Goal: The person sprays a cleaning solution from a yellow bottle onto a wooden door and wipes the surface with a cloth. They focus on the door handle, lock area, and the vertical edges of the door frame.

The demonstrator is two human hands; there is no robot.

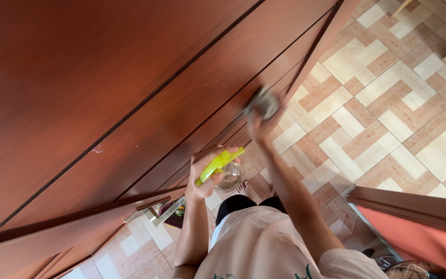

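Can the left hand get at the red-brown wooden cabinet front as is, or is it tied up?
Probably not freely: the left hand grips a clear spray bottle with a yellow-green trigger, held off the red-brown wooden cabinet front. The right hand already presses a grey cloth there.

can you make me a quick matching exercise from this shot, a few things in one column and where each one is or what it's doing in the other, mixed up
Things:
1. spray bottle
2. grey cloth
3. tiled floor
4. wooden cabinet front

States or places:
a. pressed against the wood by the right hand
b. underfoot, in a tan and cream pattern
c. held in the left hand, with a yellow-green trigger
d. reddish-brown, with dark seams running across it

Pairs: 1-c, 2-a, 3-b, 4-d
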